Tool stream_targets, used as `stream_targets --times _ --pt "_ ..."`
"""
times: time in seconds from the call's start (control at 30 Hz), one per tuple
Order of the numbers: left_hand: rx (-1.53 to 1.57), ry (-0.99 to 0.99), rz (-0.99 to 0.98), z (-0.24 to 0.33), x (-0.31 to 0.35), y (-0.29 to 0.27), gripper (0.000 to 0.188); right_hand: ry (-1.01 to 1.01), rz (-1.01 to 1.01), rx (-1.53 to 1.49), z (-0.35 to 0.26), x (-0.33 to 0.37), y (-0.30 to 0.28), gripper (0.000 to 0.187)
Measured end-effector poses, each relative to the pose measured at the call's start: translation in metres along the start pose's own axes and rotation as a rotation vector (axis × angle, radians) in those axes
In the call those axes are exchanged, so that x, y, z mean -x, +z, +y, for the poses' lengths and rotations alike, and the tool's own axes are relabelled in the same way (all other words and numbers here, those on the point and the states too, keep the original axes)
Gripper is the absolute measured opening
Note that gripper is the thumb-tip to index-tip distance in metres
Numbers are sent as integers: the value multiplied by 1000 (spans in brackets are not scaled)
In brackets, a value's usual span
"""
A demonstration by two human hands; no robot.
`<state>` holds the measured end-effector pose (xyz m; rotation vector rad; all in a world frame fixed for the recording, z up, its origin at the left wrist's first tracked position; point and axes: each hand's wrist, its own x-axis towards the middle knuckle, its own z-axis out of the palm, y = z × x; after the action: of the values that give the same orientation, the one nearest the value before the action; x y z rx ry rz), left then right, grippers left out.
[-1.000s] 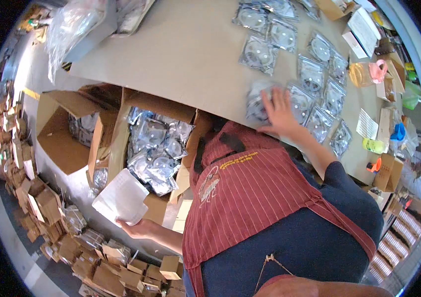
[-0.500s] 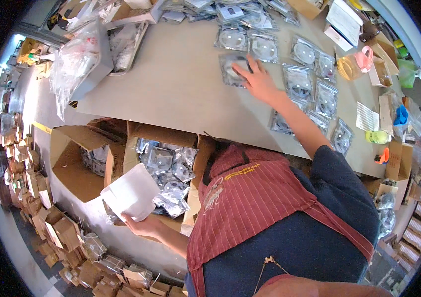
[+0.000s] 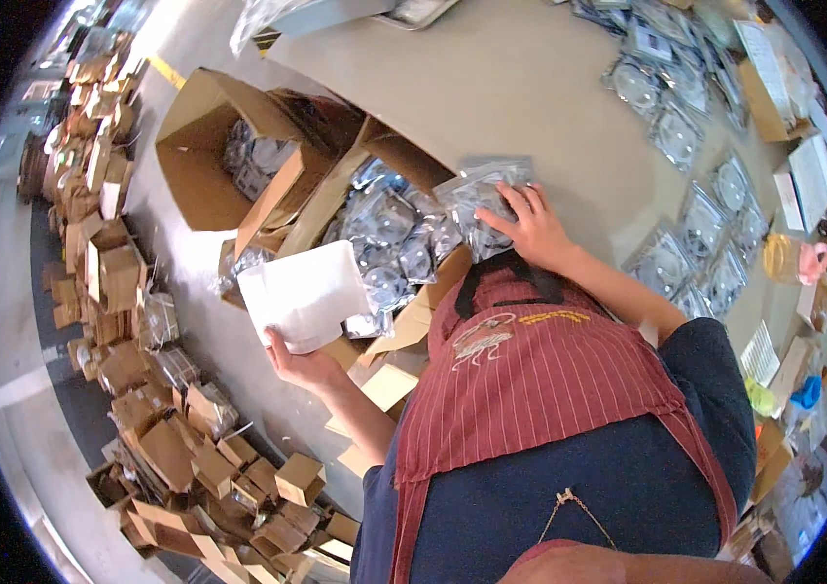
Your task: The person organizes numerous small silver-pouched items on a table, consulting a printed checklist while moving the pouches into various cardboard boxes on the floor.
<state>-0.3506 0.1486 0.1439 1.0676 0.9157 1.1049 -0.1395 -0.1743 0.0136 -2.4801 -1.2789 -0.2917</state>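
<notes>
Right hand over bagged parts at the table edge, white sheet in the left

At the far left, a long heap of cardboard boxes (image 3: pixel 117 263) covers the floor. Next comes an open cardboard carton (image 3: pixel 195 185) with bagged pieces inside, its flaps raised.

The left hand (image 3: pixel 302 365) is closed on the lower left edge of a white sheet (image 3: pixel 306 287), which has a notch at its lower right corner. The sheet tilts up from the fingers and hides part of a second open carton (image 3: pixel 412 161), which is filled with shiny clear packets (image 3: pixel 389 248).

Right of that carton, the right hand (image 3: pixel 530 229) rests on clear plastic bags of parts (image 3: pixel 482 195). These lie under its fingers, at the near edge of the grey-beige table (image 3: pixel 394 92), with their left end reaching toward the second carton. The fingers are lightly bent across the top; whether they pinch the plastic cannot be told. The bags are well apart from the left hand. Just below the right hand is the maroon striped apron (image 3: pixel 540 380).

Farther right, more flat bagged parts (image 3: pixel 662 258) lie on the table, apart from the right hand. Beyond them stands an amber-tinted container with a pink top (image 3: pixel 788 258).
</notes>
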Motion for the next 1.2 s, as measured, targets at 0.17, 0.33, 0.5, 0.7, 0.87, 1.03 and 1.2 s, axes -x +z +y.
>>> stream_targets --times 0.17,0.33,0.5,0.7,0.87,1.03,1.2 --pt "-443 304 91 5 -13 -41 41 -96 -12 -309 -32 -79 -9 61" --pt "17 75 189 8 -17 -41 41 -320 139 -305 -72 -122 48 65" --pt "-64 83 177 8 -19 -32 36 -6 -304 -22 -80 -92 89 61" --pt "-41 -136 154 -7 -21 -11 50 -50 -128 -383 -30 9 -4 40" --pt "-212 -4 -50 -28 -24 7 55 550 -97 -110 35 116 -81 56" --pt "-300 39 -196 -32 -6 78 55 1088 -76 236 40 206 -96 84" --pt "-165 -77 -381 -54 -11 121 51 806 -237 274 -32 189 -71 89"
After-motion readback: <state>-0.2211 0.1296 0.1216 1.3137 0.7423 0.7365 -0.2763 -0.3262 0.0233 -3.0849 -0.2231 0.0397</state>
